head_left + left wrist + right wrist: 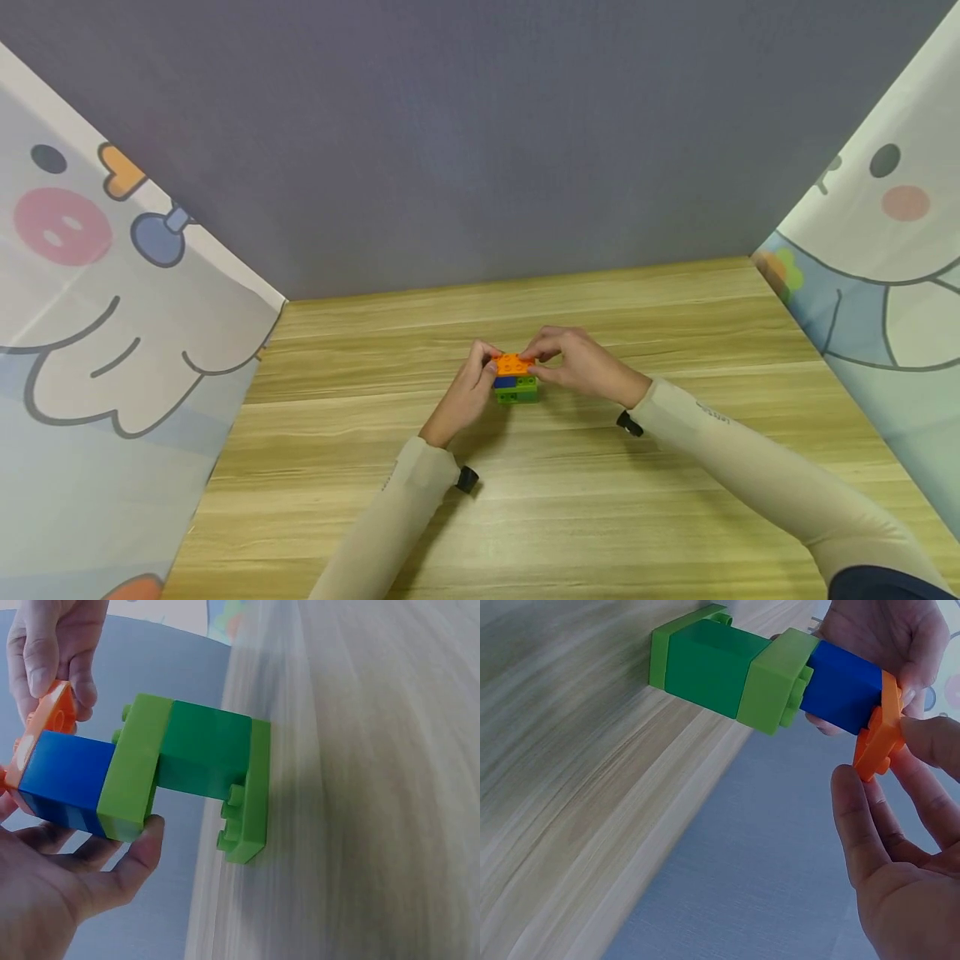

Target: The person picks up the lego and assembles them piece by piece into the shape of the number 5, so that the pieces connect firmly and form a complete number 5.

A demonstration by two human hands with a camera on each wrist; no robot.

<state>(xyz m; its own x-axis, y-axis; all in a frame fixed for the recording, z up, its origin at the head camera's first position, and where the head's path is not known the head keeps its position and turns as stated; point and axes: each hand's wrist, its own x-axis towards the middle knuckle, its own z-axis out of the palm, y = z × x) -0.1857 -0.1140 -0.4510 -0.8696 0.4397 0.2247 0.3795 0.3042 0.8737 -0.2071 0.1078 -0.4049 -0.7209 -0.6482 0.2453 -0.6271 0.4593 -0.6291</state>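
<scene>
A stack of toy building bricks stands upright on the table, topped by an orange brick (513, 365). Beneath it come a blue brick (67, 776), a light green brick (135, 761), a dark green brick (204, 746) and a light green base plate (257, 799). My left hand (467, 390) grips the upper stack from the left, thumb at the orange brick and fingers around the blue one. From the other side, my right hand (583, 365) pinches the overhanging end of the orange brick between thumb and fingers. Studs show beside the blue brick on the light green one.
The wood-grain table (570, 517) runs up to a grey back wall (480, 150). Cartoon-printed panels (112, 333) flank it on both sides. A small black camera piece (467, 479) projects from the left wrist, and another (629, 423) from the right.
</scene>
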